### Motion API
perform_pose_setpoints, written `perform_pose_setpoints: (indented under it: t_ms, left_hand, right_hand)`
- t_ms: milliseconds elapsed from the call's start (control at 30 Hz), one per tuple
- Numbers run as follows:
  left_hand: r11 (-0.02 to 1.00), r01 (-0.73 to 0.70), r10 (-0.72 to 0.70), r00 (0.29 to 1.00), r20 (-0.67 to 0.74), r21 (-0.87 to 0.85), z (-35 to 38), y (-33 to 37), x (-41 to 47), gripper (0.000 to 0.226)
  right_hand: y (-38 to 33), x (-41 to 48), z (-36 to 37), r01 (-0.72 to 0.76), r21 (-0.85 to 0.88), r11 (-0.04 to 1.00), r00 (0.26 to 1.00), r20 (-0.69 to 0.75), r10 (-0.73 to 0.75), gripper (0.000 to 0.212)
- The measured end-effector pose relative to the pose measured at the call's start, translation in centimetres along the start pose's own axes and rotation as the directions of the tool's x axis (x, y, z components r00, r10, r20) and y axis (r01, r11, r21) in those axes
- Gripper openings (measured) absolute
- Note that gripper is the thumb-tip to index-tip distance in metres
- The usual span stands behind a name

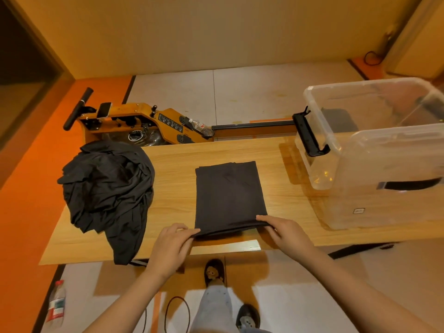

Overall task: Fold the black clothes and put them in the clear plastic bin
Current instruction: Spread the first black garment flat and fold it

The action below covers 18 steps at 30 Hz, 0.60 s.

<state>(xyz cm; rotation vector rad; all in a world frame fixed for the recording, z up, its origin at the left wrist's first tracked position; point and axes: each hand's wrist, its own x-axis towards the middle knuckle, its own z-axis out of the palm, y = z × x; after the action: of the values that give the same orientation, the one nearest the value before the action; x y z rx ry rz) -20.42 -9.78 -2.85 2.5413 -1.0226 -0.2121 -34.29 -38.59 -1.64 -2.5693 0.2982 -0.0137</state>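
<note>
Left grip (171, 246): pinching cloth's (229, 195) near left corner.
Right grip (286, 233): pinching its near right corner.
Pile (108, 186): heaped on bench (177, 179), left.
Bin (389, 140): on bench, right.

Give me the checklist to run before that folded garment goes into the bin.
1. Both hands grip the garment: ok. The left hand and right hand pinch the near edge of the garment.
2. Garment folded flat: ok, a neat rectangle.
3. Bin open on top: ok, no lid on it.
4. Room inside the bin: cannot tell. A dark shape shows through its wall.
5. Table bare between garment and bin: ok.
6. Pile apart from the garment: ok, wood shows between them.
</note>
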Motion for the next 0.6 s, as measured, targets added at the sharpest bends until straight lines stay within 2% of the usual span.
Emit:
perform_pose_setpoints:
  t_ms: [100, 200, 400, 467, 600]
  left_hand:
    - [0.985, 0.034, -0.048, 0.996, -0.081, -0.169, -3.2, 1.1, 2.9, 0.026]
    - [0.946, 0.02, -0.088, 0.976, -0.199, -0.323, -7.5, 3.2, 6.1, 0.026]
    - [0.891, -0.08, -0.107, 0.919, -0.378, -0.446, -15.1, 7.8, 9.0, 0.031]
    - [0.869, -0.122, -0.079, 0.922, -0.378, -0.479, -16.7, 8.6, 9.2, 0.03]
    - [0.787, -0.125, -0.049, 0.964, -0.263, -0.604, -18.9, 9.4, 9.4, 0.022]
  right_hand:
    - [-1.0, 2.4, -3.0, -0.044, 0.178, 0.983, 0.991, -0.12, 0.066, 0.032]
    - [-2.4, 4.8, -6.5, -0.018, 0.315, 0.949, 0.977, -0.197, 0.084, 0.027]
    - [-5.6, 6.9, -15.0, 0.048, 0.487, 0.872, 0.977, -0.206, 0.061, 0.027]
    - [-6.1, 6.9, -17.2, 0.063, 0.539, 0.84, 0.984, -0.174, 0.038, 0.024]
    - [-6.8, 6.8, -20.6, 0.059, 0.58, 0.812, 0.997, -0.072, -0.021, 0.021]
